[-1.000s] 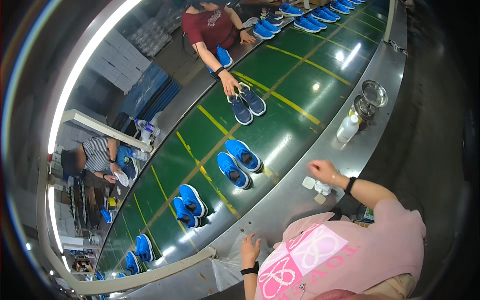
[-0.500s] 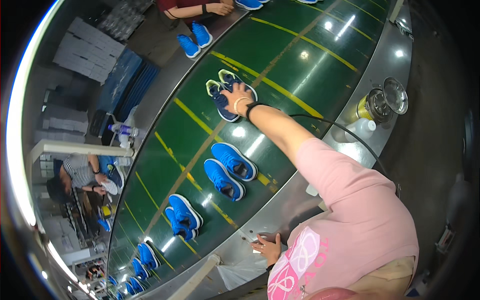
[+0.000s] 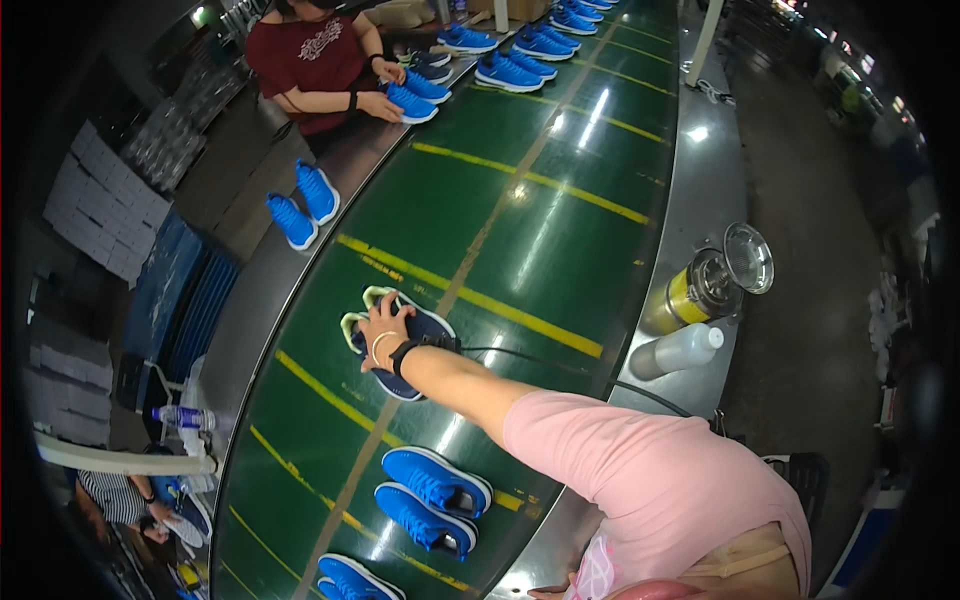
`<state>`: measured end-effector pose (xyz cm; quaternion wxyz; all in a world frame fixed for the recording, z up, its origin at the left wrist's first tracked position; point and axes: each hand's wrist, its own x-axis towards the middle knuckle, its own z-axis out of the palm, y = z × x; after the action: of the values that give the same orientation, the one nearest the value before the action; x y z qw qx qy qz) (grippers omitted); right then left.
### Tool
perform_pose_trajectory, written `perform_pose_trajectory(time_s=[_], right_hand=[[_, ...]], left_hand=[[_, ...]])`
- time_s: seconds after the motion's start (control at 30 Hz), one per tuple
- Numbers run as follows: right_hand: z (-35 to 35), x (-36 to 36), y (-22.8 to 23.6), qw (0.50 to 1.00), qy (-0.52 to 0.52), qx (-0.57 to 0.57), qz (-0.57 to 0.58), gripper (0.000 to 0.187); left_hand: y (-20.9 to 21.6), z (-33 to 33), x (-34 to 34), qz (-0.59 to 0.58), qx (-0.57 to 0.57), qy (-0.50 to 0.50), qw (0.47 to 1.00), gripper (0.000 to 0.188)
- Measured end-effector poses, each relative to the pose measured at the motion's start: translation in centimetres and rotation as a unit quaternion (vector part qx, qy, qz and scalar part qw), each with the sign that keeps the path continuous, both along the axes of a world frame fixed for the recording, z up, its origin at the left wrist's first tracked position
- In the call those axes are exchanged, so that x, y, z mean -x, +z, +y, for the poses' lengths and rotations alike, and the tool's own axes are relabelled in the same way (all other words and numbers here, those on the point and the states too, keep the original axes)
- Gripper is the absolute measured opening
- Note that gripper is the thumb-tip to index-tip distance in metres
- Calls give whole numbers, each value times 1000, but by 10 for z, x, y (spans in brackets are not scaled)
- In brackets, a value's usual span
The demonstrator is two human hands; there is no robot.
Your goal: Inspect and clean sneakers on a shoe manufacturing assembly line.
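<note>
My right hand (image 3: 385,335) reaches across the green belt and grips a pair of navy sneakers (image 3: 432,328) with pale lime linings. Its fingers bend over one shoe while the thumb comes down on the other. The pair stands side by side on the belt, partly covered by the hand. My left hand (image 3: 552,592) barely shows at the lower edge, by the metal table rim, with its fingers mostly cut off from view. Nearest to my forearm on the belt is a pair of blue sneakers (image 3: 430,478) with white soles.
More blue sneakers (image 3: 358,580) lie at the lower edge, others (image 3: 515,70) farther up the belt. A person in maroon (image 3: 315,65) handles blue shoes across it. A white squeeze bottle (image 3: 678,352) and yellow-banded metal pot (image 3: 690,298) stand at right. A black cable (image 3: 635,388) crosses the near rim.
The view has swung, so the belt and shoes sit lower and the maroon-clad person shows more. My right hand stays on the navy pair, fingers more bent. My left hand has slipped mostly out of view.
</note>
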<state>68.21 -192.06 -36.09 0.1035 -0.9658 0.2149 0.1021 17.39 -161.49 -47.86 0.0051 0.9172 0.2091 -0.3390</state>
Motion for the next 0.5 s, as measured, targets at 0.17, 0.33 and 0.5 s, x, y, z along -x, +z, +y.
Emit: perform_pose_trajectory(time_s=[0.17,0.33,0.5], right_hand=[[-3,25,-8,993,-2,-56,-100,78],[-6,75,-1,980,12,-104,-169,70],[-13,138,3,961,84,-142,-223,58]], left_hand=[[-4,-8,-16,-4,17,-31,999,106],[-5,-6,-18,-20,33,-56,998,102],[-4,2,-7,-36,49,-77,995,99]])
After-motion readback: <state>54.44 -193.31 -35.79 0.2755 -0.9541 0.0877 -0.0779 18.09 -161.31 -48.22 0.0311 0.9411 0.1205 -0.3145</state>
